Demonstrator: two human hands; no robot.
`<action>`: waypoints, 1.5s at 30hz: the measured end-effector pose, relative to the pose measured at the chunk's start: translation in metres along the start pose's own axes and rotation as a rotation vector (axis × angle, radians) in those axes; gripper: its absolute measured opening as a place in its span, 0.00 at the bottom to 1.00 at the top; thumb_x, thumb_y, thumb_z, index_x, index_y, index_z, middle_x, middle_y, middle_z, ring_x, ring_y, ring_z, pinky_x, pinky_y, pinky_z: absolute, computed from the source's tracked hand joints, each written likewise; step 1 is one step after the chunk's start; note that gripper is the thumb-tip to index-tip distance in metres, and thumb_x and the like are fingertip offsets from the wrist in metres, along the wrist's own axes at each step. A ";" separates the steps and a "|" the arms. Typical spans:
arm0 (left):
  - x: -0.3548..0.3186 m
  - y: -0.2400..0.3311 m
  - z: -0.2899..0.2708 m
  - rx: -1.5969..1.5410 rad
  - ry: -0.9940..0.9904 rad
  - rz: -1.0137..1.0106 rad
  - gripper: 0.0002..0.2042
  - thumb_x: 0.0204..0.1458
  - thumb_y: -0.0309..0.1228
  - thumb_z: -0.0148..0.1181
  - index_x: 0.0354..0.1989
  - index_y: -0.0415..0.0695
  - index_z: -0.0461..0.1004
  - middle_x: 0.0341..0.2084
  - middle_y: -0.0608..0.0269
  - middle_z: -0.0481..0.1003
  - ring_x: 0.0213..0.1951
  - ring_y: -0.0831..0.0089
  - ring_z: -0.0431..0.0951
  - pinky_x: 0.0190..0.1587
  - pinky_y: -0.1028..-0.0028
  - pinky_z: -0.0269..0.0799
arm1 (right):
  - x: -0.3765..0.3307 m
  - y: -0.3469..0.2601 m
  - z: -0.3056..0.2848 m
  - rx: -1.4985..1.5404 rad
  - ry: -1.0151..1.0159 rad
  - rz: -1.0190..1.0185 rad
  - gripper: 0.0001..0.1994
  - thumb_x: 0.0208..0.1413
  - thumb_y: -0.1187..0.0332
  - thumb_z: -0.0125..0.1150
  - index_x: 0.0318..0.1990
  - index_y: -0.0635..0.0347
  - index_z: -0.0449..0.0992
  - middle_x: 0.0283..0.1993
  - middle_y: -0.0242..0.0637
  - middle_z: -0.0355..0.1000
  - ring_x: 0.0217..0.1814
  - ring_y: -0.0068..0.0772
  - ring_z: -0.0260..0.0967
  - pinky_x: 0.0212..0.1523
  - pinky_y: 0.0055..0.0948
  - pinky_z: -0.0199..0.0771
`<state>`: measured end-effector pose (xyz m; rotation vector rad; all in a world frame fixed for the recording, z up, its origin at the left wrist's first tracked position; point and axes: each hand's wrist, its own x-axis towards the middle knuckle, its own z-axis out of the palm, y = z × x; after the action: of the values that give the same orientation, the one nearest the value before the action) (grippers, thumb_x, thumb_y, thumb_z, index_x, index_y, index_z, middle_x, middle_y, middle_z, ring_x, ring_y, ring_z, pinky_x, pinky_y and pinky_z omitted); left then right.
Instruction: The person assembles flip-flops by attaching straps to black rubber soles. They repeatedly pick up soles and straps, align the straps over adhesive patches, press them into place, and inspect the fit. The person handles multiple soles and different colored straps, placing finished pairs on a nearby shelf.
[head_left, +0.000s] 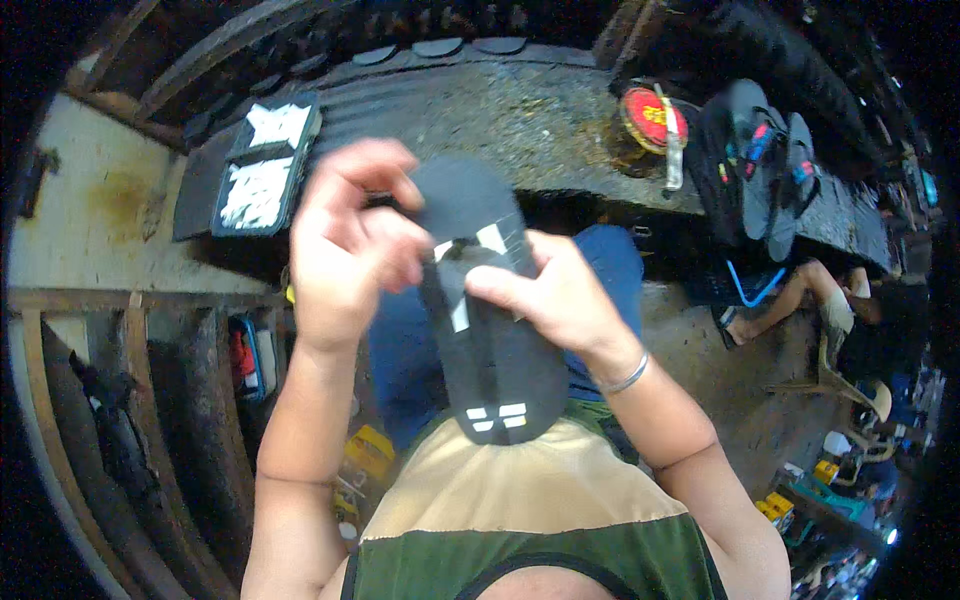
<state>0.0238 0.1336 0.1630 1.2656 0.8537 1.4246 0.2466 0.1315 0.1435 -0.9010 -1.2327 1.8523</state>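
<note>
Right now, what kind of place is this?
Probably a small sandal workshop: the right hand holds a dark sole, strapped sandals are at right, and a tray holds white pieces.

Blurred left hand (340, 235), contact with sole (510, 370) unclear

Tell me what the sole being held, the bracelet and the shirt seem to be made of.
The sole in the right hand looks like foam or rubber: black, matte, smooth-faced; I can't tell which. The bracelet seems to be metal, judging by its silvery shine. The shirt looks like soft, dull cloth, given its creases; the fibre stays unclear.
</note>
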 end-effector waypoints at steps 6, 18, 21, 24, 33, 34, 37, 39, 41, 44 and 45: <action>-0.019 -0.006 0.000 0.026 -0.086 -0.484 0.26 0.55 0.31 0.75 0.59 0.36 0.74 0.43 0.62 0.81 0.25 0.90 0.73 0.23 0.88 0.66 | 0.006 0.000 -0.005 0.031 0.005 -0.070 0.13 0.64 0.67 0.68 0.51 0.67 0.80 0.44 0.33 0.82 0.44 0.20 0.77 0.48 0.27 0.79; 0.009 0.024 0.003 0.175 0.282 -0.026 0.14 0.45 0.22 0.76 0.40 0.37 0.82 0.38 0.58 0.83 0.29 0.75 0.81 0.32 0.77 0.76 | 0.023 -0.056 -0.040 -0.286 0.406 -0.343 0.21 0.69 0.53 0.62 0.51 0.67 0.78 0.39 0.29 0.76 0.44 0.20 0.70 0.50 0.26 0.73; 0.027 0.025 0.003 0.846 0.032 0.660 0.12 0.42 0.20 0.66 0.37 0.45 0.86 0.39 0.57 0.82 0.32 0.67 0.79 0.34 0.69 0.75 | 0.017 -0.082 -0.039 -0.212 0.084 -0.049 0.20 0.69 0.62 0.63 0.61 0.67 0.75 0.40 0.30 0.78 0.41 0.16 0.71 0.42 0.22 0.74; 0.034 -0.015 0.001 1.042 -0.058 0.742 0.18 0.40 0.17 0.67 0.42 0.46 0.86 0.47 0.54 0.80 0.36 0.62 0.81 0.41 0.67 0.78 | 0.024 -0.067 -0.021 0.069 0.068 -0.155 0.30 0.63 0.71 0.68 0.70 0.72 0.66 0.49 0.35 0.79 0.48 0.19 0.73 0.50 0.26 0.77; 0.161 -0.162 -0.053 1.017 0.164 0.251 0.17 0.55 0.36 0.69 0.51 0.46 0.81 0.58 0.49 0.76 0.60 0.51 0.74 0.63 0.59 0.69 | 0.207 -0.160 -0.151 -0.250 0.484 -0.503 0.23 0.66 0.61 0.63 0.62 0.67 0.75 0.47 0.32 0.81 0.36 0.21 0.76 0.24 0.27 0.74; 0.186 -0.177 -0.054 1.071 0.143 0.237 0.19 0.55 0.38 0.70 0.54 0.48 0.81 0.59 0.49 0.75 0.62 0.49 0.72 0.66 0.56 0.67 | 0.234 -0.177 -0.149 -0.322 0.628 -0.490 0.27 0.67 0.58 0.62 0.66 0.69 0.72 0.46 0.36 0.81 0.34 0.21 0.75 0.23 0.27 0.74; 0.248 -0.209 -0.063 1.149 0.255 0.197 0.20 0.56 0.38 0.68 0.58 0.51 0.80 0.66 0.51 0.70 0.69 0.51 0.66 0.69 0.54 0.61 | 0.250 -0.182 -0.144 -0.706 0.893 -0.442 0.34 0.64 0.55 0.64 0.69 0.73 0.66 0.45 0.51 0.80 0.38 0.39 0.77 0.38 0.36 0.79; 0.264 -0.224 -0.069 1.209 0.213 0.226 0.22 0.57 0.38 0.67 0.61 0.53 0.78 0.68 0.52 0.69 0.70 0.51 0.64 0.70 0.53 0.60 | 0.236 -0.144 -0.146 -1.018 1.061 -0.541 0.37 0.60 0.53 0.67 0.68 0.73 0.67 0.46 0.60 0.78 0.45 0.56 0.76 0.56 0.44 0.75; 0.268 -0.233 -0.074 1.273 0.162 0.180 0.25 0.58 0.39 0.65 0.65 0.53 0.75 0.70 0.54 0.67 0.73 0.52 0.61 0.70 0.49 0.57 | 0.229 -0.078 -0.151 -0.928 0.962 -0.541 0.25 0.58 0.64 0.67 0.62 0.62 0.74 0.41 0.53 0.78 0.43 0.48 0.79 0.48 0.40 0.79; 0.262 -0.238 -0.078 1.307 0.102 0.168 0.26 0.59 0.39 0.64 0.67 0.52 0.73 0.70 0.54 0.67 0.73 0.53 0.61 0.71 0.50 0.54 | 0.292 0.002 -0.157 -0.316 0.786 -0.114 0.27 0.61 0.73 0.64 0.68 0.67 0.69 0.33 0.36 0.78 0.29 0.28 0.78 0.22 0.31 0.82; 0.261 -0.238 -0.078 1.312 0.096 0.179 0.26 0.60 0.39 0.63 0.68 0.51 0.72 0.70 0.54 0.66 0.74 0.53 0.60 0.71 0.51 0.54 | 0.322 0.012 -0.163 -0.694 0.910 -0.137 0.30 0.59 0.66 0.67 0.67 0.68 0.69 0.41 0.45 0.78 0.34 0.40 0.80 0.32 0.36 0.83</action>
<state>0.0152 0.4523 -0.0087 2.2507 1.9216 0.9796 0.2238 0.4745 0.0336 -1.7137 -1.2519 0.6752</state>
